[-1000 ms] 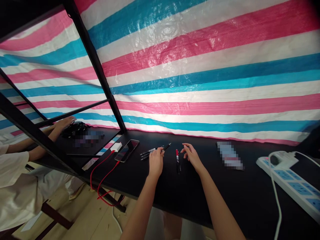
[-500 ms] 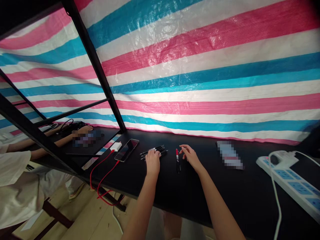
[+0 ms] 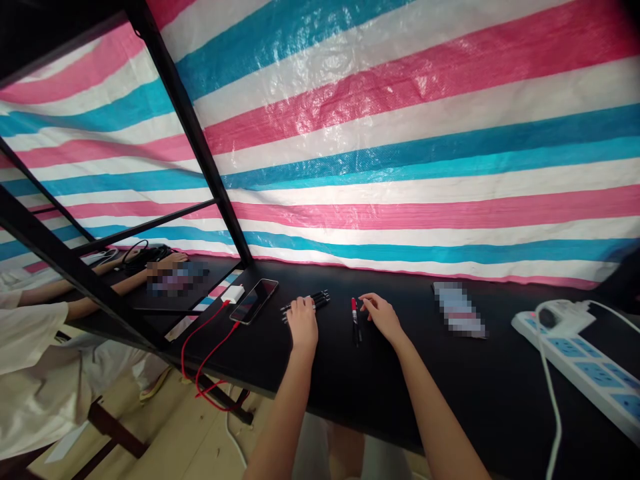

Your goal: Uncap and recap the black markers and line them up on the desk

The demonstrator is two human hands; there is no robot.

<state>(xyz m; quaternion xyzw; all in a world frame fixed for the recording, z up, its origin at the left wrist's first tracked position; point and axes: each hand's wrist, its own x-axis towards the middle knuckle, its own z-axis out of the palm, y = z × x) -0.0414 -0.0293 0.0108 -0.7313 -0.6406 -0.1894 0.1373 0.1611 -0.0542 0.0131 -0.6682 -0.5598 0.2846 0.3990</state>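
My left hand point(image 3: 303, 323) rests over a bundle of several dark pens point(image 3: 321, 299) on the black desk, its fingers bent down around them and hiding their middle. To the right of the bundle, a marker with a red cap point(image 3: 354, 305) points away from me. Black pens point(image 3: 357, 333) lie at its near end, too small to count surely. My right hand point(image 3: 381, 315) hovers or rests just right of the marker, apart from it, with fingers loosely bent and nothing between them.
A phone point(image 3: 255, 301) and white charger point(image 3: 233, 294) with red cables lie left on the desk point(image 3: 400, 393). A blurred packet point(image 3: 459, 310) and a power strip point(image 3: 575, 360) are at right. Beyond the black metal frame point(image 3: 200, 147), another person's arm point(image 3: 117, 290) reaches over the desk.
My left hand has shifted slightly left over the pens, showing more of their right ends. My right hand has barely moved, and the marker stays in place.
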